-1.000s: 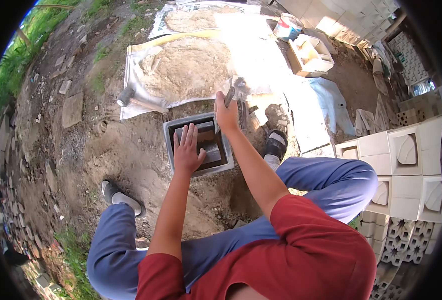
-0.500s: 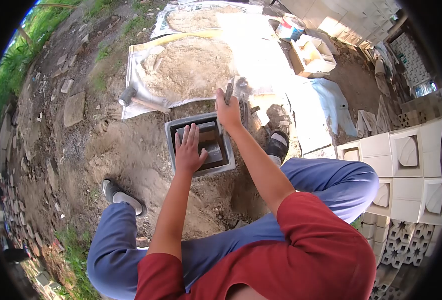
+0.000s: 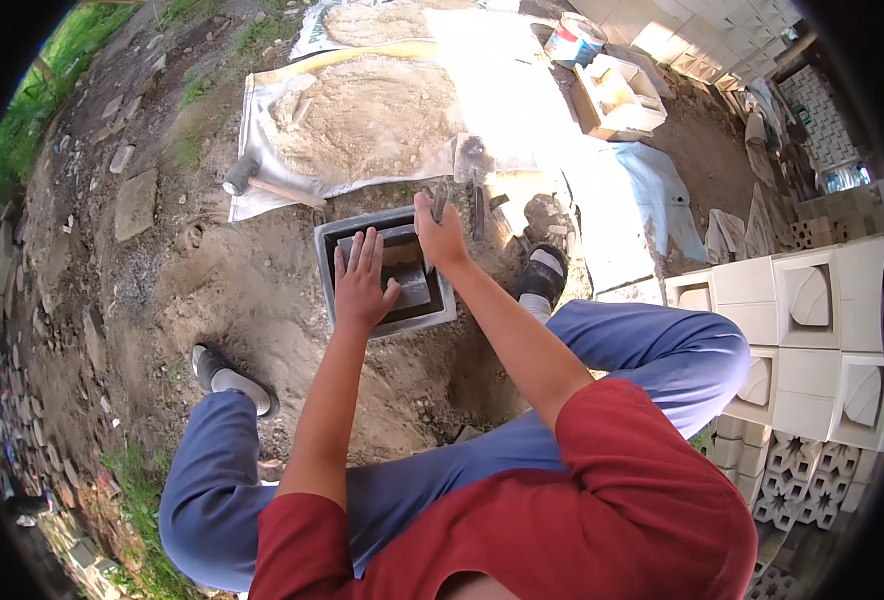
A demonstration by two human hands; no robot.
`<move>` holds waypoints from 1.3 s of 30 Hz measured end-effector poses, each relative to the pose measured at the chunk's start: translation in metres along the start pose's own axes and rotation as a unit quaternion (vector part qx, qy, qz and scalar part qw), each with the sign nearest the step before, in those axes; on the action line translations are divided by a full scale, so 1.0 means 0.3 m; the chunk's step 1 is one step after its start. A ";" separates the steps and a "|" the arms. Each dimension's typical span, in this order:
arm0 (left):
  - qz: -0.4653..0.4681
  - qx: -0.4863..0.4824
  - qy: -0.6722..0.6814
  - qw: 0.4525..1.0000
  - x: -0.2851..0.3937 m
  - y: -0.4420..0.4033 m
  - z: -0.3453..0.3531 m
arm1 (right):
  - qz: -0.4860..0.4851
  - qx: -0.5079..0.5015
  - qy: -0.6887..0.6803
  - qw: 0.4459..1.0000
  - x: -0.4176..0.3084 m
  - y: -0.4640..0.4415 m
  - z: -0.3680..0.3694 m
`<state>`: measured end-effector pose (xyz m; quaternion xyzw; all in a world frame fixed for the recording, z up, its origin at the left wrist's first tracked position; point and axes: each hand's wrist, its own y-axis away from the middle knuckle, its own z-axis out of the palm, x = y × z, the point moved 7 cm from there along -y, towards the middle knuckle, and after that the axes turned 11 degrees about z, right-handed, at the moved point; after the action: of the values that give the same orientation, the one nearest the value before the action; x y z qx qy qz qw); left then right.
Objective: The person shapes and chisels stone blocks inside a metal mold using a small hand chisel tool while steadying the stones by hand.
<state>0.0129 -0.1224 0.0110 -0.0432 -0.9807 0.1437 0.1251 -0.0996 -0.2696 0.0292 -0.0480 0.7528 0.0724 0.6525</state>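
Observation:
A square grey mould stands on the dirt between my feet, with a smaller box-like insert inside it. My left hand lies on the insert's left part, its fingers spread. Above the mould's right side, my right hand is wrapped round a dark tool whose upper end sticks out of the fist. The tool's lower part is mostly hidden by the hand and the mould's wall.
Beyond the mould, a white sheet carries sandy material. A mallet lies at its near left corner. At the back right are a bucket and a pale box. Patterned blocks are stacked at the right.
The view has shifted slightly, so the whole scene sits a little further left and up. My right hand and its tool have come a little lower beside the mould. My left hand stays on the insert.

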 end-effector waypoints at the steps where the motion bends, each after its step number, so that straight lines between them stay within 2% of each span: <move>1: -0.003 -0.003 -0.001 1.000 -0.003 -0.002 0.006 | 0.014 -0.016 0.019 1.000 -0.047 -0.013 0.003; 3: 0.000 -0.005 -0.004 1.000 0.000 0.004 0.019 | 0.041 -0.017 0.027 0.999 -0.129 0.012 -0.020; 7: 0.002 -0.004 -0.011 1.000 -0.002 0.008 0.020 | 0.037 0.035 -0.002 0.999 -0.073 0.037 -0.035; 9: -0.002 -0.009 -0.009 1.000 -0.007 0.000 0.025 | 0.009 -0.036 0.050 0.998 -0.075 0.025 0.002; 12: 0.000 -0.006 -0.010 1.000 -0.006 -0.001 0.026 | 0.014 0.003 0.029 0.999 -0.168 0.050 -0.030; 14: 0.001 -0.005 -0.008 1.000 0.003 0.004 0.019 | 0.012 0.006 0.030 0.999 -0.059 0.069 -0.004; 16: 0.007 0.003 -0.009 1.000 0.004 -0.003 0.010 | 0.006 0.014 0.030 0.999 -0.059 0.080 -0.012; 18: 0.011 0.010 -0.012 1.000 -0.003 -0.017 0.009 | -0.026 -0.064 0.033 0.997 -0.091 0.060 0.016; 20: 0.009 0.012 -0.012 1.000 -0.001 -0.007 0.018 | -0.009 -0.030 0.044 0.999 -0.106 0.065 -0.006; 23: 0.012 0.018 -0.005 1.000 0.008 0.005 0.008 | 0.011 0.014 -0.026 0.999 -0.051 0.074 -0.029; 25: 0.005 -0.001 0.000 1.000 0.006 -0.006 0.009 | 0.003 -0.008 0.042 0.999 -0.091 0.074 -0.016; 29: 0.001 -0.002 0.004 1.000 0.008 0.007 0.006 | 0.011 0.015 0.008 1.000 -0.099 0.111 -0.019; 31: 0.004 0.005 0.006 1.000 0.005 0.000 0.008 | -0.022 -0.012 0.100 0.995 -0.110 0.133 0.002; 35: 0.003 0.011 -0.011 1.000 -0.009 0.004 0.027 | -0.018 0.018 0.087 0.996 -0.201 0.126 -0.014; 38: 0.006 0.015 -0.010 1.000 -0.001 0.005 0.011 | -0.041 0.033 0.082 0.995 -0.027 0.105 -0.020; 39: 0.003 0.009 0.002 1.000 -0.003 0.005 0.010 | -0.045 0.010 0.110 0.993 -0.042 0.093 -0.019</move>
<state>0.0130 -0.1219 0.0076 -0.0454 -0.9791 0.1524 0.1266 -0.1080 -0.2435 0.0438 -0.0826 0.8176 0.0301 0.5690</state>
